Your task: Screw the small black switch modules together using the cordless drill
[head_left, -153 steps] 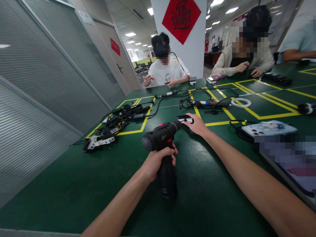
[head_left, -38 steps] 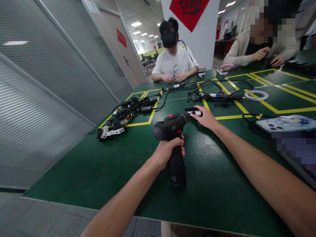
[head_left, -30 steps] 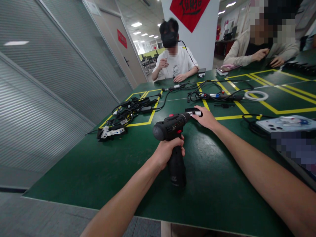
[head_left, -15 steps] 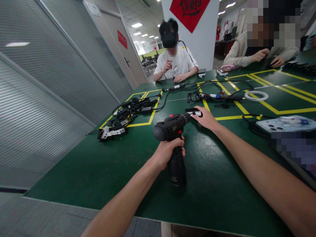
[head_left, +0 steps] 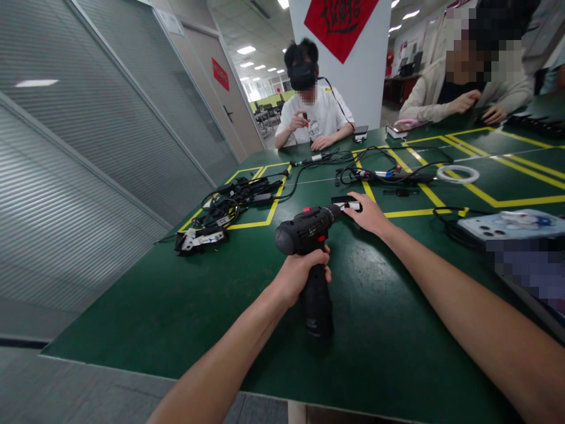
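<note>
Gripping a black cordless drill by its handle, my left hand is wrapped tight around it, with the battery foot resting on the green table and the nose aimed away from me. My right hand lies flat on a small black part with a white label, fingers closed over it and pinning it to the surface right at the drill's tip, so it seems braced against turning. The part sits well in from the near edge, just beside a yellow tape line. To the left, a tangle of black cables fills a taped box near the left edge; more cables and a white ring lie beyond. A phone rests by my right forearm. Between my arms and the near edge the table offers room.
</note>
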A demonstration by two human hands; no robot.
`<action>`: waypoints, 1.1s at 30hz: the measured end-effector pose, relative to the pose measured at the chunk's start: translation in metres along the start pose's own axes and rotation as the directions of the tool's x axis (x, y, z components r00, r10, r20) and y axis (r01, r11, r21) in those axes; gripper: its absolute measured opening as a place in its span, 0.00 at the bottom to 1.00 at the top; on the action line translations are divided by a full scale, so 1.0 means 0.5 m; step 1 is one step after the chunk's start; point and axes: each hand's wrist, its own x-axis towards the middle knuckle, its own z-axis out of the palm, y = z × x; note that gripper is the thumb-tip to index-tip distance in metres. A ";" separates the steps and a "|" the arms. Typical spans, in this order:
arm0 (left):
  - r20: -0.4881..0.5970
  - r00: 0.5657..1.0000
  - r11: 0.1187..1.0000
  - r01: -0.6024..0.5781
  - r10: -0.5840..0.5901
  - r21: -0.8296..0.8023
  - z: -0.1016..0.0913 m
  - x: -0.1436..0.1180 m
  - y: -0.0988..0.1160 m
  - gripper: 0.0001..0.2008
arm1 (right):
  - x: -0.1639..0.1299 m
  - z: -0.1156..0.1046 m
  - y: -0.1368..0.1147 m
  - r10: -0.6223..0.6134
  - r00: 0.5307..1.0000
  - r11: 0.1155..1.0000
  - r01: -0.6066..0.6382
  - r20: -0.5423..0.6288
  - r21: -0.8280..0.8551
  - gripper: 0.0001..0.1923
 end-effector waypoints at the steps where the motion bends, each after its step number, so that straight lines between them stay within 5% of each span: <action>1: 0.001 1.000 1.000 -0.007 0.007 0.000 0.000 0.001 -0.001 0.09 | 0.000 0.000 0.001 -0.004 1.000 1.000 0.004 0.000 0.003 0.26; 33: -0.009 1.000 1.000 -0.015 0.015 -0.019 -0.001 0.004 -0.002 0.09 | 0.001 0.003 0.006 0.007 1.000 1.000 -0.007 0.019 -0.006 0.26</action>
